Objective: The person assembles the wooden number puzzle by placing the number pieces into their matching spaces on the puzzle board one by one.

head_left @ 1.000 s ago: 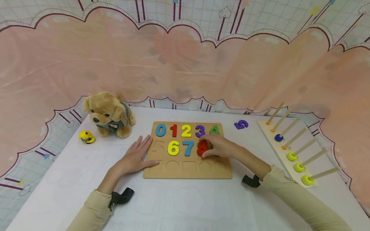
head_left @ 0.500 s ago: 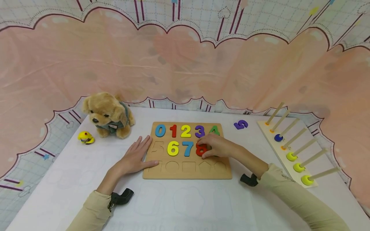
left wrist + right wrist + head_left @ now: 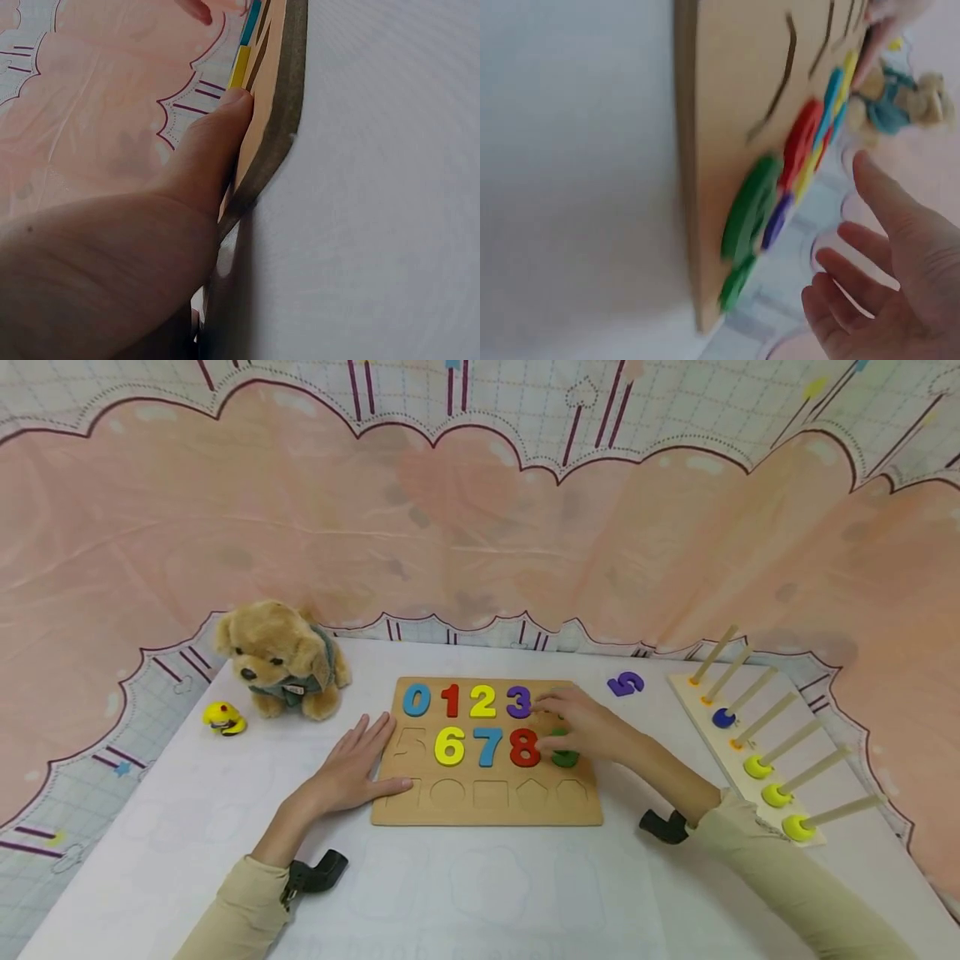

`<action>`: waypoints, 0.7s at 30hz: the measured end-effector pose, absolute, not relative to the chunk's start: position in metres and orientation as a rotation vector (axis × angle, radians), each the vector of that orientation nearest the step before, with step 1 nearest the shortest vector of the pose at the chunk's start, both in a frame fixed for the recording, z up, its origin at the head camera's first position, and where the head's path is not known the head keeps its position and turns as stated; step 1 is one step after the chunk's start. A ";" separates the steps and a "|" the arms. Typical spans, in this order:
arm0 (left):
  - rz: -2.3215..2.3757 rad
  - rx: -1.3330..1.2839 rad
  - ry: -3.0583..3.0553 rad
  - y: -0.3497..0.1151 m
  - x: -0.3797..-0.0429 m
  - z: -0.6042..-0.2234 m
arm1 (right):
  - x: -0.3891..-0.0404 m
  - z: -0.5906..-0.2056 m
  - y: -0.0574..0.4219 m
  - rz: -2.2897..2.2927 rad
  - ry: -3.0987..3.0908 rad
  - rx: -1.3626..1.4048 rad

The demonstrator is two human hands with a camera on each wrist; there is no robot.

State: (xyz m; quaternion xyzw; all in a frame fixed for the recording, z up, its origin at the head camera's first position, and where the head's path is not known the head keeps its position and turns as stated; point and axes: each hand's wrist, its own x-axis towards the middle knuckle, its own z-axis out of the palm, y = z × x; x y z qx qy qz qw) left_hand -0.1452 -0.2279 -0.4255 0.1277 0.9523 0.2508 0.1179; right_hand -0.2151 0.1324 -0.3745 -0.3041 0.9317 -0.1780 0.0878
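A wooden number puzzle board (image 3: 491, 817) lies flat on the table. My left hand (image 3: 348, 768) rests at its left edge, fingers spread, thumb lying on the board's surface. In the left wrist view the thumb (image 3: 217, 127) reaches over the thick edge. My right hand (image 3: 588, 727) hovers over the board's right side with fingers apart and nothing held. Beneath it, the green 9 (image 3: 565, 760) is partly covered, and the green 4 is hidden in the head view. Beside the fingertips sit the red 8 (image 3: 525, 748) and purple 3 (image 3: 518, 702). The 5-shaped recess (image 3: 409, 741) has no piece in it.
A purple 5 (image 3: 625, 683) lies on the table right of the board. Farther right stands a peg rack (image 3: 738, 768) with upright sticks and a few beads. At the left are a plush dog (image 3: 281, 656) and a small yellow duck toy (image 3: 224, 717).
My right hand has let go of the red 8 and moved up and to the right, uncovering it. The left hand has stayed put.
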 end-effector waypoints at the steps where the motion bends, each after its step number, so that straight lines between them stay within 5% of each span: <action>1: 0.734 0.376 2.789 -0.228 -0.145 -0.426 | -0.219 -0.373 0.139 -0.549 2.807 -0.894; 12: 0.734 0.374 2.786 -0.228 -0.146 -0.427 | -0.280 -0.390 0.233 -0.580 2.974 -0.743; 21: 0.741 0.384 2.791 -0.229 -0.146 -0.429 | -0.302 -0.405 0.259 -0.591 2.910 -0.726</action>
